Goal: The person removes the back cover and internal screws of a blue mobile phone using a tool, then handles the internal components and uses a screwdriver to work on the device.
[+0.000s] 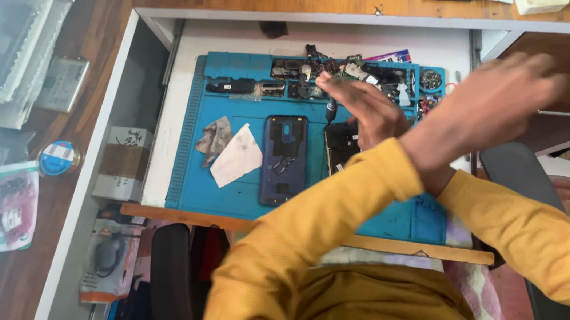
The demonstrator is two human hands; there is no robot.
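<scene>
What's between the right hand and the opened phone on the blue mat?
Nothing visible. The right hand holds a dark tool just above the opened phone on the blue mat. The left forearm crosses over the right wrist and covers the phone's lower end.

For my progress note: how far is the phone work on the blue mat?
Done: the phone is open; its dark blue back cover lies apart on the blue mat, with small parts in the mat's tray. In hand: the right hand holds a dark tool over the phone; the left hand, blurred, is open and empty. Left: the cover is not yet back on.
</scene>
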